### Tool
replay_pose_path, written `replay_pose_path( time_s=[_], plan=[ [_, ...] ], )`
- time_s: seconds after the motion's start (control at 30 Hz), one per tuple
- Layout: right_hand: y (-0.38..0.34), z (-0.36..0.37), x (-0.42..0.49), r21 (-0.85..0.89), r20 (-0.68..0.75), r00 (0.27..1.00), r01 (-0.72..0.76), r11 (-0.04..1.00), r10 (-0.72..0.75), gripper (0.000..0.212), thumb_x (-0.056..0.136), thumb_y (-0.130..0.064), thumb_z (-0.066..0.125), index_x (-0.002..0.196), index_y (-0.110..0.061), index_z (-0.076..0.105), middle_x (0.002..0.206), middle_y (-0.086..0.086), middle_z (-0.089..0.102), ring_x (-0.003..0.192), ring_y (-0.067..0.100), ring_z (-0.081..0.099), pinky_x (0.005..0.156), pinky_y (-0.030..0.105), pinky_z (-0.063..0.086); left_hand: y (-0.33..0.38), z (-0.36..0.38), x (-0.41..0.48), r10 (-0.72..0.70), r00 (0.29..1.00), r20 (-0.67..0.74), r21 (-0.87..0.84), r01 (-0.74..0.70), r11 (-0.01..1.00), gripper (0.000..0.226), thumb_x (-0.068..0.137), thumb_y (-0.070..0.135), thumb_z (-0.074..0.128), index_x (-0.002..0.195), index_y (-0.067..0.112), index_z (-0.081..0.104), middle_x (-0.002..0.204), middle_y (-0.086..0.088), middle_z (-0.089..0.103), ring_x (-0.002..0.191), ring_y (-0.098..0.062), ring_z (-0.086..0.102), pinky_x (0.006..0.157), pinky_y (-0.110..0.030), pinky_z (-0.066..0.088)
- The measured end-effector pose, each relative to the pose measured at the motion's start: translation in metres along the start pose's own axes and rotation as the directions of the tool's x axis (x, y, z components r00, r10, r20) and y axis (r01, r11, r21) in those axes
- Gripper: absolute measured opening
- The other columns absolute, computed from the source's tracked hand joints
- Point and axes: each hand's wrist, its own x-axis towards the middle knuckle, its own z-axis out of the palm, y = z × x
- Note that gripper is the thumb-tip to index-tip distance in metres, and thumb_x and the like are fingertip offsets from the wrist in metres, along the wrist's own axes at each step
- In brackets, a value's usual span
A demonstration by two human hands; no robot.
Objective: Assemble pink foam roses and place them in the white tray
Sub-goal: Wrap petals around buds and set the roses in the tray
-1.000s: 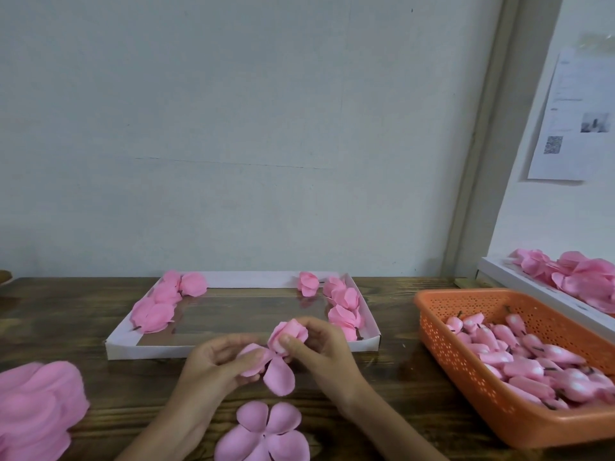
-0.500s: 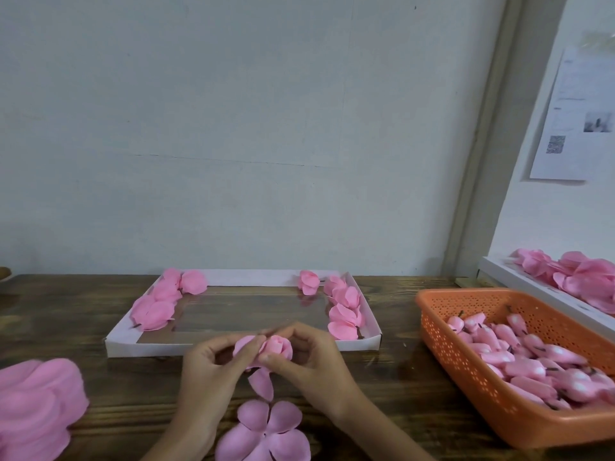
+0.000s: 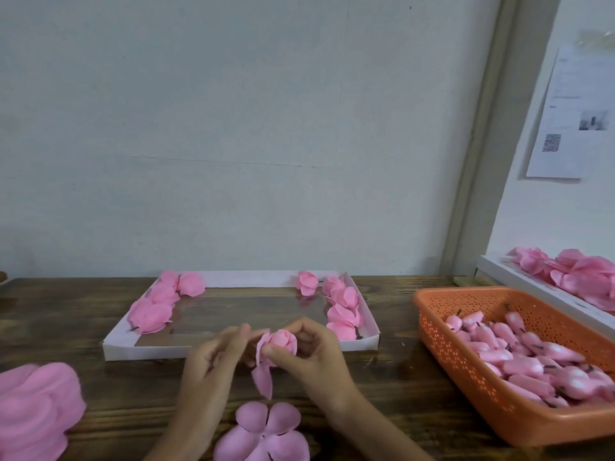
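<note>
A half-made pink foam rose point(image 3: 281, 344) sits between my two hands, just in front of the white tray point(image 3: 123, 351). My right hand point(image 3: 312, 357) pinches the bud with petals wrapped round it. One loose petal point(image 3: 263, 377) hangs down from it. My left hand point(image 3: 213, 361) is beside the rose with its fingers bent toward it; whether they touch it is unclear. Several finished roses lie along the tray's left side point(image 3: 156, 304) and right side point(image 3: 342, 307). A flat five-petal foam piece point(image 3: 266, 430) lies on the table below my hands.
An orange perforated basket point(image 3: 439, 344) full of pink foam buds with dark stems stands at the right. A stack of flat pink petal pieces point(image 3: 33, 410) lies at the left edge. A second white tray point(image 3: 539, 287) with pink petals sits at the far right. The wall is close behind.
The petals have been folded up round the bud, which was open and spread a second ago. My left hand has drawn slightly back to the left. One petal still hangs down.
</note>
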Motion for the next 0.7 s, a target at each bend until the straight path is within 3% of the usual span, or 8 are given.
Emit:
replay_pose_path(
  time_s=[0.07,0.13,0.23,0.37,0.47,0.57,0.63,0.7],
  plan=[
    [-0.001,-0.003,0.001,-0.010,-0.028,1.000,-0.006,1.000,0.006,0.013,0.081,-0.023,0.085,0.084,-0.028,0.073,0.090,0.008,0.079,0.085,0.019,0.074,0.076,0.032,0.059,0.003,-0.001,0.000,-0.001,0.999,0.038,0.009,0.001,1.000,0.024,0.096,0.016,0.060,0.100,0.015,0.083,0.099,-0.006,0.081,0.093,-0.019,0.076,0.081,-0.022,0.058],
    [-0.002,-0.005,0.001,-0.013,-0.037,0.999,-0.022,1.000,0.021,0.014,0.080,-0.026,0.085,0.083,-0.029,0.072,0.090,0.006,0.079,0.087,0.019,0.075,0.075,0.029,0.059,0.004,-0.001,0.001,0.021,0.997,0.079,0.058,-0.026,0.998,0.028,0.095,-0.008,0.059,0.101,0.007,0.082,0.102,-0.008,0.081,0.098,-0.017,0.076,0.081,-0.016,0.056],
    [0.001,-0.005,0.001,-0.051,-0.032,0.999,-0.034,0.998,0.032,0.015,0.081,-0.025,0.086,0.085,-0.024,0.071,0.090,0.009,0.079,0.087,0.024,0.076,0.075,0.038,0.061,0.000,-0.003,0.005,0.007,0.997,0.078,0.065,-0.012,0.998,0.034,0.091,-0.019,0.059,0.093,0.006,0.083,0.098,-0.011,0.079,0.095,-0.018,0.075,0.079,-0.017,0.056],
    [-0.004,0.001,-0.002,-0.068,0.044,0.997,-0.057,0.996,0.060,0.017,0.079,-0.027,0.088,0.086,-0.025,0.073,0.089,0.008,0.079,0.085,0.021,0.076,0.075,0.040,0.061,-0.011,-0.004,0.009,-0.109,0.992,0.060,-0.002,0.110,0.994,0.026,0.096,-0.001,0.063,0.094,0.016,0.083,0.099,-0.011,0.080,0.096,-0.023,0.076,0.079,-0.026,0.061],
    [-0.008,0.012,-0.009,-0.092,0.056,0.996,-0.062,0.994,0.067,0.032,0.073,-0.028,0.091,0.091,-0.016,0.068,0.093,0.009,0.078,0.078,0.020,0.072,0.072,0.048,0.060,-0.016,-0.001,0.008,-0.246,0.969,0.034,-0.088,0.248,0.965,0.017,0.097,0.014,0.068,0.093,0.023,0.083,0.094,-0.009,0.080,0.091,-0.028,0.076,0.082,-0.038,0.061],
    [-0.009,0.020,-0.013,-0.031,0.039,0.999,-0.029,0.999,0.031,0.046,0.073,-0.014,0.089,0.093,-0.005,0.049,0.107,-0.002,0.078,0.082,0.026,0.076,0.069,0.043,0.061,-0.013,0.005,0.003,-0.323,0.945,0.060,-0.133,0.328,0.935,0.024,0.096,0.036,0.059,0.091,0.032,0.082,0.084,0.001,0.078,0.076,-0.014,0.074,0.069,-0.031,0.060],
    [-0.010,0.023,-0.014,-0.024,0.045,0.999,-0.001,1.000,0.002,0.047,0.074,-0.008,0.087,0.089,-0.002,0.042,0.115,-0.002,0.078,0.093,0.038,0.076,0.072,0.047,0.061,-0.013,0.011,0.001,-0.384,0.923,0.016,-0.263,0.375,0.889,0.038,0.095,0.050,0.058,0.086,0.021,0.082,0.074,-0.006,0.073,0.066,-0.016,0.069,0.061,-0.029,0.056],
    [-0.009,0.025,-0.014,-0.058,0.040,0.999,0.017,0.998,-0.015,0.042,0.074,-0.008,0.085,0.084,-0.002,0.045,0.114,-0.002,0.079,0.094,0.042,0.073,0.077,0.056,0.061,-0.011,0.018,-0.001,-0.431,0.902,-0.021,-0.418,0.384,0.823,0.049,0.086,0.053,0.059,0.088,0.010,0.081,0.077,-0.013,0.072,0.070,-0.021,0.071,0.062,-0.030,0.059]
  ],
)
